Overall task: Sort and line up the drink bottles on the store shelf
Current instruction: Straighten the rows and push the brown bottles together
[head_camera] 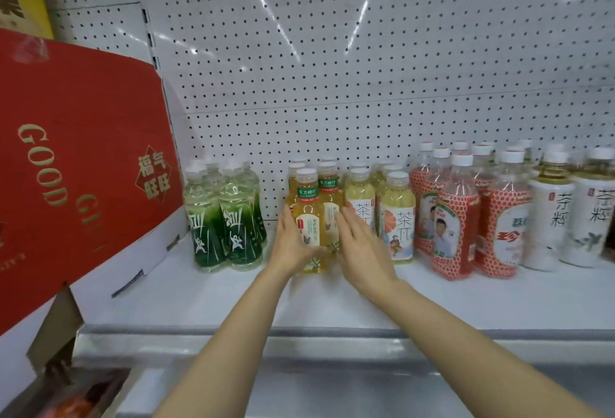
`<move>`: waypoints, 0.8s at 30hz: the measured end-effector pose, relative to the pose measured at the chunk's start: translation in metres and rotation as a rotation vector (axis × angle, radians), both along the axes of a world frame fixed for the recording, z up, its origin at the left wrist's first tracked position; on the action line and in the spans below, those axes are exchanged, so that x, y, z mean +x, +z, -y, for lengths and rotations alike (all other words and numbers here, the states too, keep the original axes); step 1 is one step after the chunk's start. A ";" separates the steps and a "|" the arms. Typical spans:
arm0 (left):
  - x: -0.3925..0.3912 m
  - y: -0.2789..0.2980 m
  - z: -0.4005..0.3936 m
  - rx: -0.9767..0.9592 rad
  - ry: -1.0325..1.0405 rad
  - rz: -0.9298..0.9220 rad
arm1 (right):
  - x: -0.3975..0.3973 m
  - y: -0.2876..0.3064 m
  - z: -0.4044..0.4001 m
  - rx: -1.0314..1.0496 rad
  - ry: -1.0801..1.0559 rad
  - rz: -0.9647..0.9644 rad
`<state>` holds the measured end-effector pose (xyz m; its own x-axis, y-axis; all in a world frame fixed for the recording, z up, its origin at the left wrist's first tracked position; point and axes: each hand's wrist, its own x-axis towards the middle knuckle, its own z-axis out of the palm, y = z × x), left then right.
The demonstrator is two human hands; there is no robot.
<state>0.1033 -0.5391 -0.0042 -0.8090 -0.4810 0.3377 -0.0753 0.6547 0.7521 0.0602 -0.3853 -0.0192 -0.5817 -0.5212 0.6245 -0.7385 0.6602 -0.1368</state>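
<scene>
Amber tea bottles [309,214] with green neck labels stand in two short rows at the middle of the white shelf [206,297]. My left hand [291,244] lies flat against the left side of the front amber bottle, thumb across its front. My right hand [361,246] has straight fingers at the right side of the same group, in front of the pale yellow tea bottles [397,217]. Green bottles [223,217] stand to the left. Red-patterned bottles [456,214] and white-labelled bottles [549,214] stand to the right.
A large red gift carton [76,157] with gold lettering leans over the shelf's left end, close to the green bottles. White pegboard [332,68] backs the shelf. A bare strip of shelf runs in front of the bottles to the metal front edge [332,334].
</scene>
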 end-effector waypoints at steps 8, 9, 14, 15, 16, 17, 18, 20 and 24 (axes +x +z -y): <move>-0.016 -0.010 -0.007 0.132 0.047 -0.040 | -0.013 0.002 0.016 0.124 -0.031 0.232; -0.017 -0.011 -0.005 0.138 0.045 -0.047 | -0.015 0.000 0.021 0.120 -0.026 0.249; -0.022 -0.015 0.002 0.145 0.049 -0.048 | -0.025 -0.007 0.030 0.075 0.010 0.298; -0.023 -0.015 0.003 0.140 0.051 -0.041 | -0.026 -0.006 0.027 0.072 0.017 0.288; -0.023 -0.015 0.003 0.128 0.054 -0.036 | -0.026 -0.005 0.024 0.069 0.021 0.269; -0.023 -0.016 0.004 0.114 0.063 -0.032 | -0.025 -0.003 0.018 0.055 0.028 0.240; -0.024 -0.016 0.004 0.100 0.073 -0.027 | -0.024 -0.001 0.012 0.029 0.035 0.201; -0.024 -0.015 0.005 0.098 0.097 -0.021 | -0.021 0.006 -0.004 -0.057 0.046 0.097; -0.029 -0.010 -0.001 0.170 0.182 -0.010 | -0.028 0.013 -0.036 -0.227 -0.071 -0.129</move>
